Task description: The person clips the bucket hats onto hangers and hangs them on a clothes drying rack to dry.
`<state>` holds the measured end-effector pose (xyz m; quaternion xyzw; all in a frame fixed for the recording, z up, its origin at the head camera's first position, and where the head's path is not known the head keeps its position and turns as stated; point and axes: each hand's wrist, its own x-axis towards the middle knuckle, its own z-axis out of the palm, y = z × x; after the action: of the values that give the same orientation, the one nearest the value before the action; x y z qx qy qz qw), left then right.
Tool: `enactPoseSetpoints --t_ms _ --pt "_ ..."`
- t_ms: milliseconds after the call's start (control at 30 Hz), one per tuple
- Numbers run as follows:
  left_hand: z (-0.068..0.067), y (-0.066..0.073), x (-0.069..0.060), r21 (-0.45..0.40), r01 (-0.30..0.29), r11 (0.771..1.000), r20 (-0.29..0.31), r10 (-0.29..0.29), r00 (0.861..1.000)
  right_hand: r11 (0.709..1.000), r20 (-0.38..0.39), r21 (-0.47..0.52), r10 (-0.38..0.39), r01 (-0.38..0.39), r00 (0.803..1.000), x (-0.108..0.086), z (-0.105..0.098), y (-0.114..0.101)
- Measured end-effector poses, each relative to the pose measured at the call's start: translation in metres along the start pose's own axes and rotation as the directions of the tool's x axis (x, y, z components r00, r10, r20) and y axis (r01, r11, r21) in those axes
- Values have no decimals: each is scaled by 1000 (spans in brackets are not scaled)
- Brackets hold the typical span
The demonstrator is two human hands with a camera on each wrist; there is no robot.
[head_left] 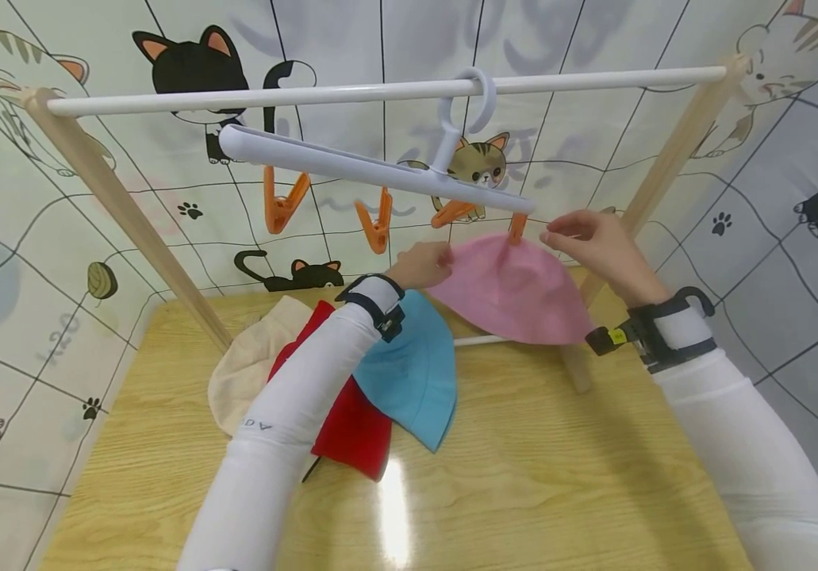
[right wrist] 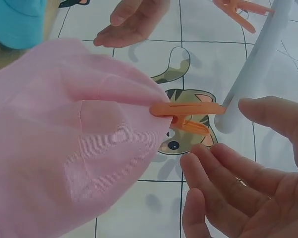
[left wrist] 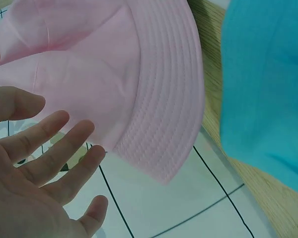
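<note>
A pink bucket hat (head_left: 512,293) hangs by its crown from an orange clip (right wrist: 186,110) at the right end of a white hanger (head_left: 373,168). My left hand (head_left: 423,266) is beside the hat's left side; in the left wrist view its fingers (left wrist: 64,173) are spread and hold nothing. To the right of the clip is my right hand (head_left: 597,246), thumb and fingers apart with the clip and hanger end in front of them. A blue bucket hat (head_left: 412,373), a red hat (head_left: 355,432) and a cream hat (head_left: 251,357) lie on the table, partly behind my left arm.
The hanger hooks over a white rail (head_left: 237,99) between wooden posts (head_left: 130,214). More orange clips (head_left: 376,226) hang along the hanger, which tilts down to the right. A cat-patterned covering backs the wooden table (head_left: 523,476). A lower white bar (head_left: 480,340) shows behind the hats.
</note>
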<state>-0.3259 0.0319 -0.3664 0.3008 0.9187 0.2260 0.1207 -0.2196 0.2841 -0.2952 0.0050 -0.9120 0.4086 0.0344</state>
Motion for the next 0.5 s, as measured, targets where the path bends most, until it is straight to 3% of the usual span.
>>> enactPoseSetpoints --t_ms 300,500 --pt "-3 -11 -12 -26 -7 1000 30 8 1000 999 5 14 -40 40 999 -10 3 3" --pt "-4 -18 -19 -15 -16 1000 35 17 999 1000 46 20 -24 23 999 -14 6 4"
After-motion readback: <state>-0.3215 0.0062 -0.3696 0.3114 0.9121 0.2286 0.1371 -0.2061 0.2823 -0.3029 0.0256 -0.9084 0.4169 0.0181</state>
